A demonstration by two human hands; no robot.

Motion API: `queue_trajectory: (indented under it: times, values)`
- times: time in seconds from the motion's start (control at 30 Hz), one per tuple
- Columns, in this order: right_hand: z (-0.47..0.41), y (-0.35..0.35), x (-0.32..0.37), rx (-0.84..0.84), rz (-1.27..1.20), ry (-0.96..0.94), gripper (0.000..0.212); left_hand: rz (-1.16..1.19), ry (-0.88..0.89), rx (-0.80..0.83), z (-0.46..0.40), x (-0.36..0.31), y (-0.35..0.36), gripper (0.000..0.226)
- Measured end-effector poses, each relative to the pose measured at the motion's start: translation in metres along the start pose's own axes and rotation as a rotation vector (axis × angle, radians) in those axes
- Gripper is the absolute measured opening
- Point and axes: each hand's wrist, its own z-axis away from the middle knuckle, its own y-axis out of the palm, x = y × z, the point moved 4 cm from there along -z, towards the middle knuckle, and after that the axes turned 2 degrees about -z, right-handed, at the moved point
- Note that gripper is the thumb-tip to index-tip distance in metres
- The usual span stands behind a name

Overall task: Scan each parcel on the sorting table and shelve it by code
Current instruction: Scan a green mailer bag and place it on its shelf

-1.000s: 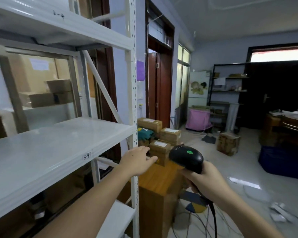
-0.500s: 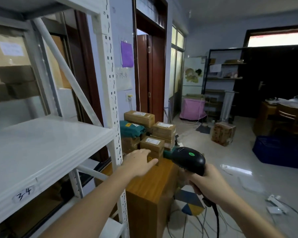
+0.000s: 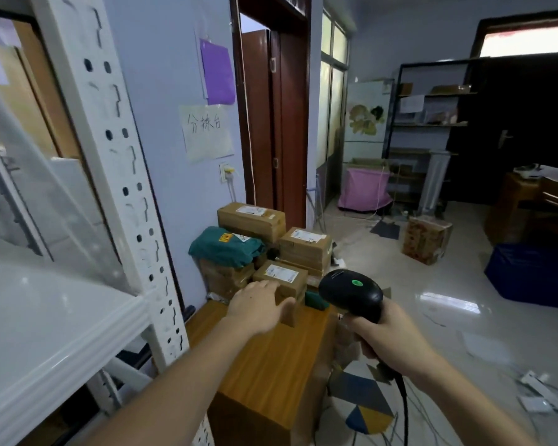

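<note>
Parcels point(image 3: 279, 280) stacked on wooden tabletop point(image 3: 271, 362) by wall; left hand point(image 3: 260, 305) flat on nearest box, right hand point(image 3: 384, 339) grips scanner point(image 3: 351, 292). White shelf point(image 3: 45, 320) left, tiled floor point(image 3: 432, 284).

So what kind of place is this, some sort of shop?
More likely a small parcel sorting room. Labelled cardboard parcels are piled on a wooden table, the right hand holds a barcode scanner, and white metal shelving stands alongside.

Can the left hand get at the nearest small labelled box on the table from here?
Probably yes: the left hand is open and already at the near side of the small box, with nothing between them. The scanner sits off to the right.
</note>
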Motion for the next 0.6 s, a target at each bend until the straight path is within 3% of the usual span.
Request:
queue_trajectory:
  times: [0.3,0.6]
  values:
    - [-0.152,-0.018,-0.023,0.182,0.058,0.001,0.003,0.157,-0.173,-0.036,-0.131,0.031,0.041,0.062]
    - [-0.275,0.024,-0.042,0.323,0.086,-0.039,0.008,0.259,-0.389,-0.025,-0.215,0.099,0.071,0.053]
